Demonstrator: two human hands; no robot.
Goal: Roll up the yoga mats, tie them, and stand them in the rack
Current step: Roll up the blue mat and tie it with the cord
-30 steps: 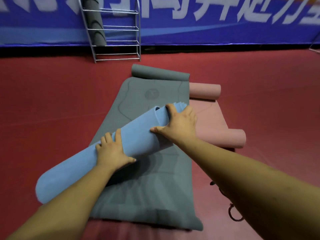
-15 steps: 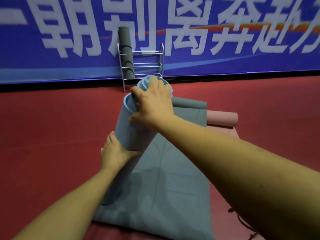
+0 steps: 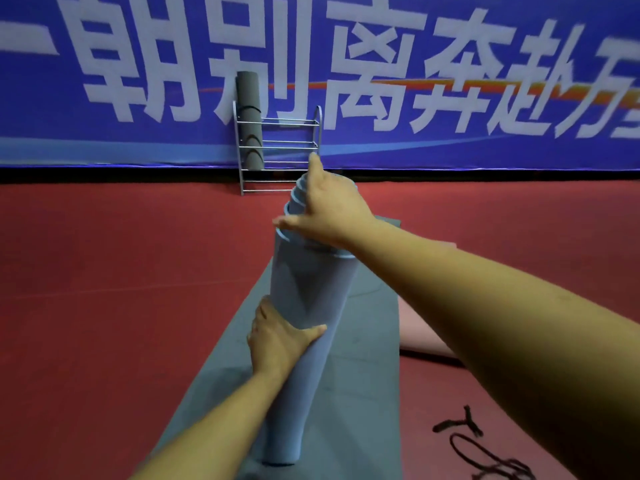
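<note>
- The blue rolled mat (image 3: 311, 292) stands nearly upright at frame centre.
- My left hand (image 3: 277, 337) grasps its middle; my right hand (image 3: 329, 209), fingers straight, presses its top.
- The black cord (image 3: 465, 419) lies lower right.

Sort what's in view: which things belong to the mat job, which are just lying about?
Job: blue mat, gripped by left hand, right hand on its top; flat grey mat; pink mat; rack; rolled grey mat in it; cord.
Lying about: banner; floor.
</note>
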